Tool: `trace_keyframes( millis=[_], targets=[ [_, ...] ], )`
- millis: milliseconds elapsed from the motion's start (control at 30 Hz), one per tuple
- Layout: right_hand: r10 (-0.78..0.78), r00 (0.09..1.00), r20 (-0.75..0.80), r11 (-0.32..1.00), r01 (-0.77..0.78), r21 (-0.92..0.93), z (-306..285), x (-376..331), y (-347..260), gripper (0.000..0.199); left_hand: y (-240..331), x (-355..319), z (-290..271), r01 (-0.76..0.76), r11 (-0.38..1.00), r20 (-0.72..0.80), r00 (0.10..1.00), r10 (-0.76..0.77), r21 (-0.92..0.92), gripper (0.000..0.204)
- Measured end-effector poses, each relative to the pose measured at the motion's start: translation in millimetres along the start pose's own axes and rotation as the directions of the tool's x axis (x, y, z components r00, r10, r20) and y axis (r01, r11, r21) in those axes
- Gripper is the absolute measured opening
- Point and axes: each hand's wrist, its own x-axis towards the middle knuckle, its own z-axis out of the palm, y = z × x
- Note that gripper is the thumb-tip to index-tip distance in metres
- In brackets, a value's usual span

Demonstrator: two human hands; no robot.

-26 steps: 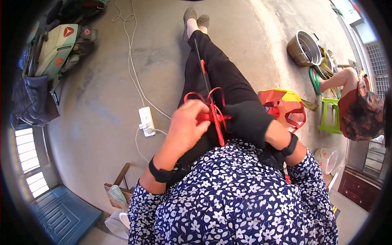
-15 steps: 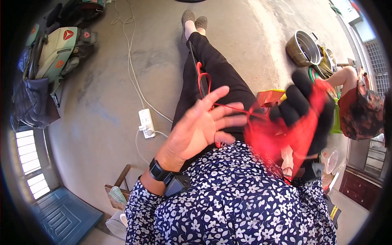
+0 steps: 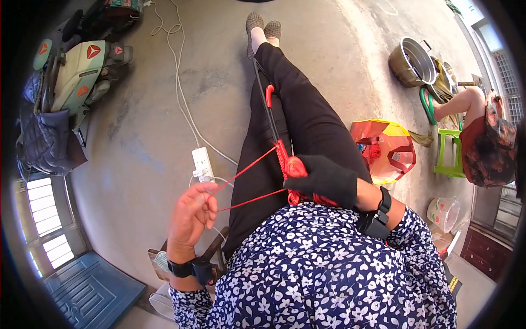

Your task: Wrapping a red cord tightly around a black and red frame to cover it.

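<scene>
My bare left hand is closed in a pinch on red cord. Two taut strands run from its fingers to the right, toward my lap. In a black glove, my right hand is closed round a bundle of red cord. Beside that bundle, red cord is wound in tight coils at the near end of a thin black rod. The rod lies lengthwise along my black trousers, and a red curved piece sits farther up it. My right palm and fingertips are partly hidden.
A white power strip with cables lies on the floor at left. To the right stand a red and yellow bag, a green stool and a metal pot. Another person's leg shows there. A scooter stands far left.
My left hand has moved left and down, and its spread fingers have closed on the cord. My right hand has come down and left to the coils. The cord strands are now stretched taut.
</scene>
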Motion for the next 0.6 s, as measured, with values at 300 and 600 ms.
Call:
trace_keyframes(
  millis=[300,600],
  targets=[
    [-0.106,0.99,0.09,0.927,0.131,-0.351,18,-6,-4,0.06,-26,-5,-45,0.058,0.935,0.11,0.989,-0.103,0.351,0.019],
    [-0.19,0.961,0.203,0.739,0.276,-0.615,20,-10,-2,0.059,-26,94,47,0.081,0.996,0.171,0.981,-0.087,0.044,0.021]
  ],
)
